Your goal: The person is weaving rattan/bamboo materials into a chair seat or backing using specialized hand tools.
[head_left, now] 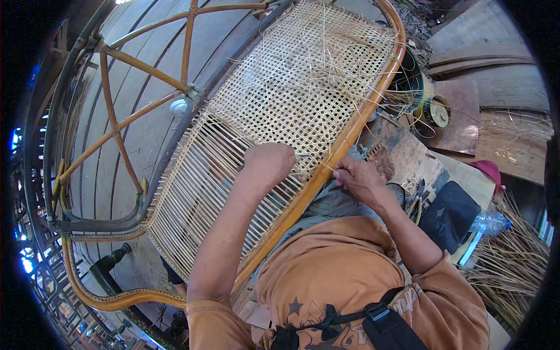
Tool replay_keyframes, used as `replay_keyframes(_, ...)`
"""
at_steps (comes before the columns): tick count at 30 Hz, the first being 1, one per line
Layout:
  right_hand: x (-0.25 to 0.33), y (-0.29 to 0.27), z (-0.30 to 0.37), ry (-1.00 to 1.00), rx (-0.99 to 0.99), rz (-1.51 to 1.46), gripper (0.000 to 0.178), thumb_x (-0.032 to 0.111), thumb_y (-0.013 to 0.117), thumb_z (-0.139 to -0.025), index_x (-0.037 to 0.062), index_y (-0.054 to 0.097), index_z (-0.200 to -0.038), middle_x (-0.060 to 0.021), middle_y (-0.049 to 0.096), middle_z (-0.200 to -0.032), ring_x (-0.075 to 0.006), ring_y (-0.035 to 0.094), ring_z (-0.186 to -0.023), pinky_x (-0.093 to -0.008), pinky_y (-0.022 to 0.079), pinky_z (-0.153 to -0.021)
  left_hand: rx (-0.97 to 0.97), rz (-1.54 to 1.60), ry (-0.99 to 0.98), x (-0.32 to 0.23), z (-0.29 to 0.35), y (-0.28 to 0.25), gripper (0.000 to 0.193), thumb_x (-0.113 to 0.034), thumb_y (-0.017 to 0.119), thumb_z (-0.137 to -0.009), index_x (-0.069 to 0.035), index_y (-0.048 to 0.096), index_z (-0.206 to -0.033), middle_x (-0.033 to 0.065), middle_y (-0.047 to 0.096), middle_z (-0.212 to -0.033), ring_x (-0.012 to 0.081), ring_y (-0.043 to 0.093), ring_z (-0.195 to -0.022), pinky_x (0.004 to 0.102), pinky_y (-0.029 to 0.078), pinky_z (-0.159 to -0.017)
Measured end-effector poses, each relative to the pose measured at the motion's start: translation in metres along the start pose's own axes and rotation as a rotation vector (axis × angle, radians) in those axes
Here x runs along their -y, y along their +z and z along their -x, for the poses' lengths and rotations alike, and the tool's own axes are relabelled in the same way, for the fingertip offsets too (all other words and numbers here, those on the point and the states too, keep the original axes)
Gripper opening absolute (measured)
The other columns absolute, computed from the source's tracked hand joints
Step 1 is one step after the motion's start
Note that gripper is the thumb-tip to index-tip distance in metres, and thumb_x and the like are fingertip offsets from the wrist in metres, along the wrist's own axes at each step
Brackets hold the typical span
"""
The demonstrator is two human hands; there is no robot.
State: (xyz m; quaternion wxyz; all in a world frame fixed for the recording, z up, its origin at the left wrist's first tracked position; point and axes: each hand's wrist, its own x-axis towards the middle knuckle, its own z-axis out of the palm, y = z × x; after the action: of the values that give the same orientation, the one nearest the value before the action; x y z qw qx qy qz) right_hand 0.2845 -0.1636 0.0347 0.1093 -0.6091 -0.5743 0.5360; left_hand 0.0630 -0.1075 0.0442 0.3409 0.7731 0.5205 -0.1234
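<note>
Floorboards [151,46]: grey, weathered, long planks with dark gaps, spread out beyond the furniture frame.
Cane panel [315,70]: set in the middle of the view, slanting from upper right to lower left in front of the torso; pale, dry, tightly woven into small open holes at the upper end.
Parallel strands [192,181]: straight, pale, strung side by side across the lower end.
Frame rail [382,87]: smooth, glossy, honey-brown, curved along the near edge.
Crossed poles [143,69]: round, brown, meeting in X shapes at left.
Left hand [268,163]: above the panel, fingers curled into a closed fist around a slim tool [303,155], tip pointing right over the weave.
Right hand [363,181]: just outside the rail, thumb and forefinger pinched together, apparently on a cane strand [329,168]; cannot tell how the other fingers stand.
Shirt [326,251]: rust-orange, creased, printed with a dark star; neighbouring marks too folded to read.
Side clutter: round tin [438,111], clear plastic bottle [489,222], loose brown cane bundle [513,262].
</note>
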Motion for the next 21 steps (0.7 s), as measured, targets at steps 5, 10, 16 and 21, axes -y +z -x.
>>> replay_keyframes(5, -0.001, 0.008, -0.013, 0.046, -0.085, 0.299, 0.025, 0.026, 0.052, -0.086, 0.0015, 0.059, -0.083, -0.0213, 0.061, -0.072, -0.0398, 0.06, -0.072, -0.0461, 0.047, -0.063, 0.047, -0.177, -0.044, -0.012, -0.014, -0.004, 0.028, -0.025, 0.05, -0.083, -0.002, 0.064, -0.077, 0.0173, 0.064, -0.076, 0.0333, 0.064, -0.074, 0.0445, 0.05, -0.065)
replay_keyframes(10, 0.01, 0.014, -0.022, 0.096, -0.069, 0.354, 0.03, 0.029, 0.053, -0.083, 0.0007, 0.061, -0.08, -0.0226, 0.062, -0.076, -0.0408, 0.06, -0.074, -0.048, 0.047, -0.066, 0.058, -0.288, -0.038, -0.022, -0.023, -0.012, 0.02, -0.018, 0.055, -0.077, -0.004, 0.068, -0.079, 0.0147, 0.067, -0.079, 0.0308, 0.066, -0.075, 0.0412, 0.051, -0.066)
replay_keyframes(16, 0.01, 0.015, -0.03, 0.122, -0.053, 0.39, 0.031, 0.028, 0.051, -0.083, -0.0007, 0.061, -0.078, -0.0199, 0.06, -0.069, -0.0349, 0.06, -0.067, -0.0449, 0.047, -0.064, 0.105, -0.374, 0.056, -0.044, -0.033, -0.021, 0.017, -0.014, 0.056, -0.075, -0.006, 0.069, -0.082, 0.0141, 0.068, -0.084, 0.0277, 0.067, -0.079, 0.0397, 0.052, -0.066)
replay_keyframes(21, 0.018, 0.012, -0.036, 0.173, -0.002, 0.388, 0.029, 0.026, 0.051, -0.082, -0.0001, 0.063, -0.082, -0.0234, 0.062, -0.08, -0.0399, 0.061, -0.08, -0.0475, 0.048, -0.072, 0.148, -0.402, 0.11, -0.044, -0.045, -0.018, 0.018, -0.012, 0.056, -0.074, -0.006, 0.069, -0.083, 0.0133, 0.068, -0.086, 0.0267, 0.067, -0.081, 0.0396, 0.052, -0.068)
